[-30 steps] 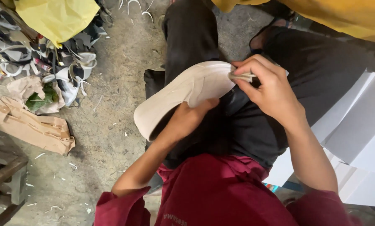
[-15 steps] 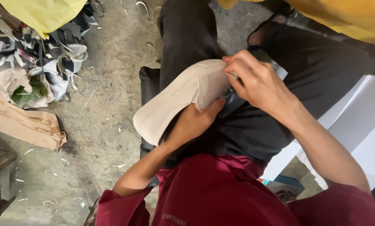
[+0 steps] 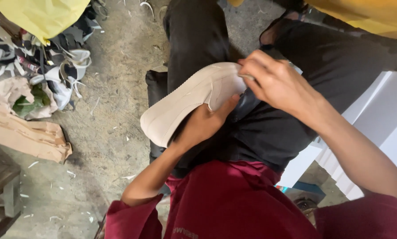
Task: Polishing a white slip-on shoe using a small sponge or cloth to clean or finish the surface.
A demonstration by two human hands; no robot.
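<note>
A cream shoe upper (image 3: 187,102) lies across my lap, toe pointing down-left. My left hand (image 3: 203,121) grips it from underneath, thumb up against its side. My right hand (image 3: 276,84) pinches the upper's heel end with fingers curled; what sits between those fingertips is too small to tell. I wear black trousers (image 3: 291,128) and a dark red shirt (image 3: 234,203).
A heap of scrap leather and shoe parts (image 3: 52,57) lies on the concrete floor at upper left, with a yellow bag (image 3: 41,15) and brown paper (image 3: 25,132). White boards (image 3: 375,124) stand at right. A wooden frame (image 3: 3,194) sits at lower left.
The view has shifted, so the shoe upper sits lower in the frame. My right hand has closed in tighter on the heel end. My left hand keeps its hold underneath.
</note>
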